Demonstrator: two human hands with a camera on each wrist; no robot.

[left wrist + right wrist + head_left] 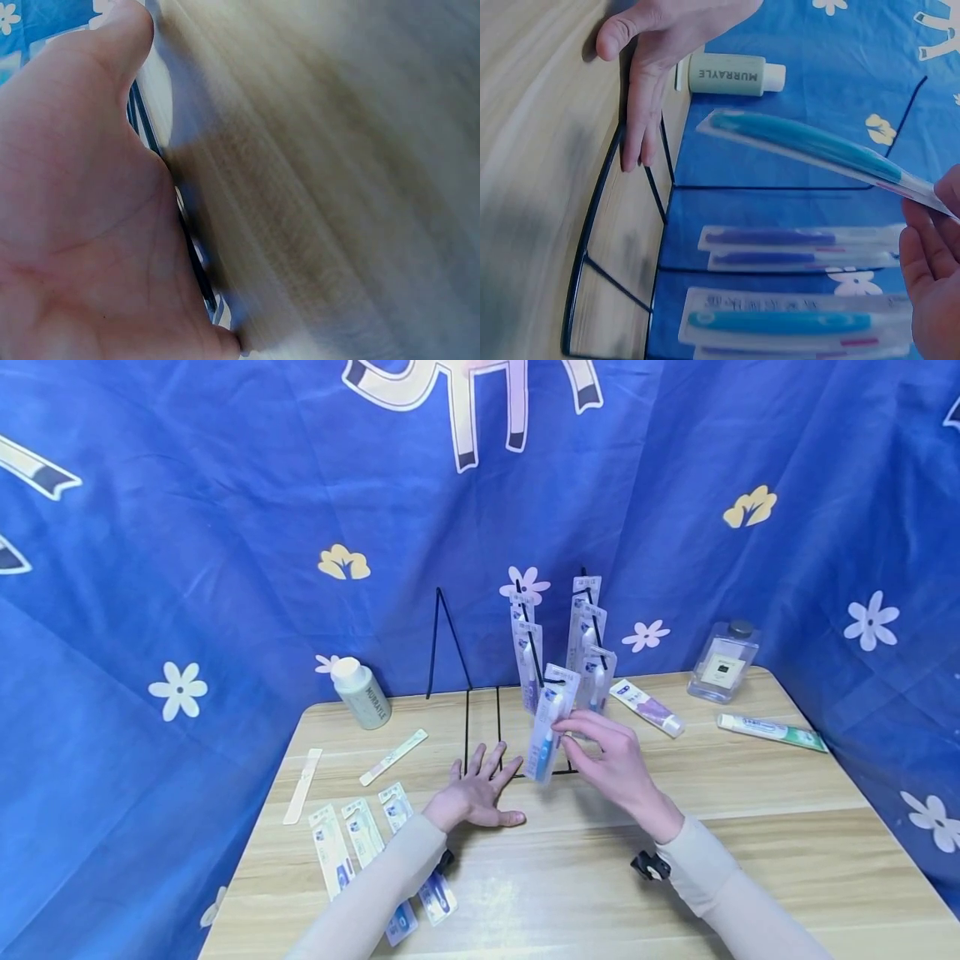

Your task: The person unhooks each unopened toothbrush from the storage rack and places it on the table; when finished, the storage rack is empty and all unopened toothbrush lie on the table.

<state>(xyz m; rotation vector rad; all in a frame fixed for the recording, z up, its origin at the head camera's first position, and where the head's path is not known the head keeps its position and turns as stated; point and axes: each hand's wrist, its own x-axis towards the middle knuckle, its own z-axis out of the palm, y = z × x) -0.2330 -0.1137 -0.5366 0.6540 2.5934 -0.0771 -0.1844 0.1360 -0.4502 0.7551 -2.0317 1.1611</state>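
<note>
A black wire display rack stands against the blue cloth. My right hand pinches a packaged blue toothbrush between thumb and fingers, its top at the front of a rack prong. In the right wrist view this toothbrush pack sticks out from the fingertips. My left hand rests with spread, straight fingers on the rack's base wires; its palm fills much of the left wrist view. Behind the pinched pack hang purple toothbrush packs. More packs hang on the prong to the right.
Several toothbrush packs lie at the left, near two thin strips. A pale green bottle stands behind them. Toothpaste tubes and a clear bottle are at the right of the wooden table.
</note>
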